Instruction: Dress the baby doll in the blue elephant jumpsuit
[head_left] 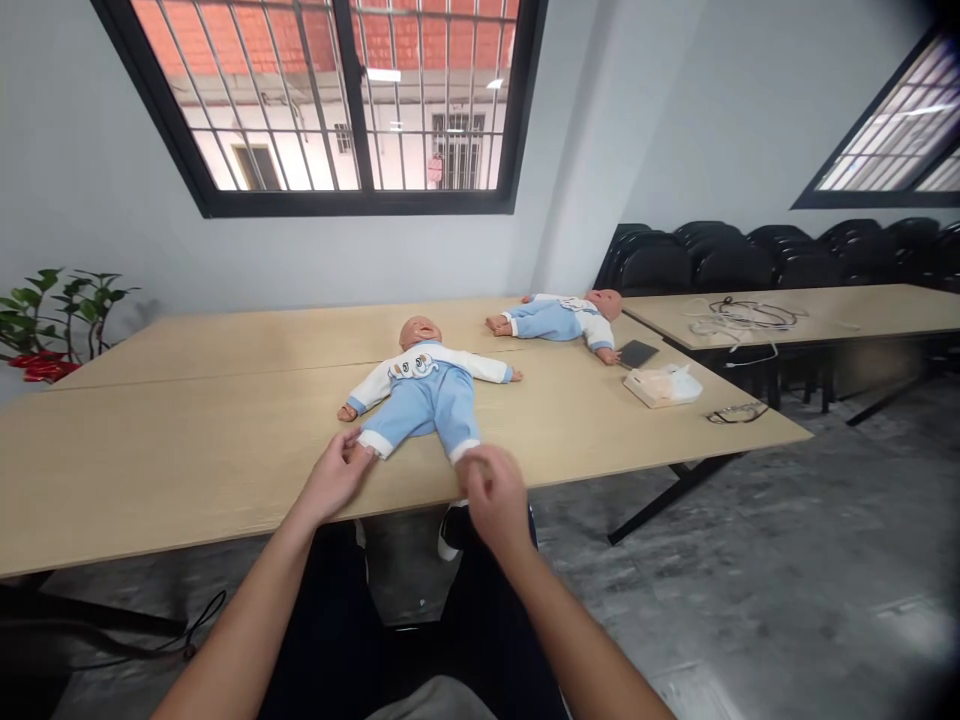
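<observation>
A baby doll [427, 392] in a white top and light blue trousers lies on its back on the wooden table [187, 450], feet toward me. My left hand [337, 477] is closed round the doll's foot at one white trouser cuff, thumb and fingers bent. At the other cuff, my right hand [496, 492] is curled over the second foot; it is slightly blurred and hides most of that foot. Both of the doll's arms are spread out to the sides.
A second, similarly dressed doll [562, 318] lies farther back. Near it are a dark flat object [638, 353], a tissue pack [663, 385] and glasses [737, 413]. Cables [750, 314] lie on the right-hand table. A plant [67, 315] stands at the left.
</observation>
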